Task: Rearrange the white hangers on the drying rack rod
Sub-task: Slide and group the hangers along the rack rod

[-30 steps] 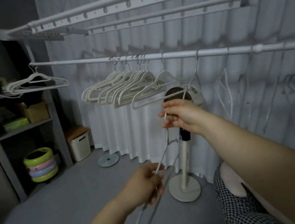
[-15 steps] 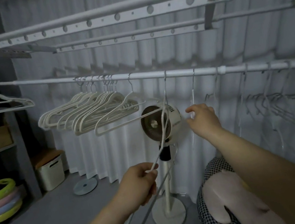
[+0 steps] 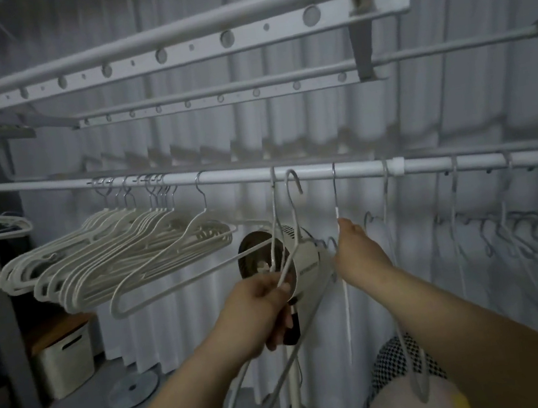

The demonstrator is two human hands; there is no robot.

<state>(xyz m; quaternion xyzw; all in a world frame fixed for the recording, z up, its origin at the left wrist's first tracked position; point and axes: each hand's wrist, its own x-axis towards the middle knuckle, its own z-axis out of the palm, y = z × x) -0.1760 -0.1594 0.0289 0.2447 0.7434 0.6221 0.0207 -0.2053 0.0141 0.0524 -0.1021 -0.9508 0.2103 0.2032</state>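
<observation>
A white rod (image 3: 359,170) runs across the rack. Several white hangers (image 3: 113,260) bunch together on its left part, and more hang edge-on (image 3: 505,226) on its right part. My left hand (image 3: 261,305) grips the shoulders of white hangers; the hook of one (image 3: 292,180) is raised just in front of the rod, off it. Beside it a second hook (image 3: 272,177) sits on the rod. My right hand (image 3: 361,253) reaches up and holds the neck of a single hanger (image 3: 335,194) hooked further right; its fingers are mostly hidden behind the hand.
A standing fan (image 3: 307,267) is right behind my hands, before a white curtain. Upper rack bars (image 3: 237,35) run overhead. A white storage box (image 3: 64,357) and a floor disc (image 3: 133,392) lie lower left, a checked cushion (image 3: 404,368) lower right.
My left hand has risen with its hanger, bringing the hook up to the rod. My right hand has moved right and up to the neck of another hanger. The view has come closer.
</observation>
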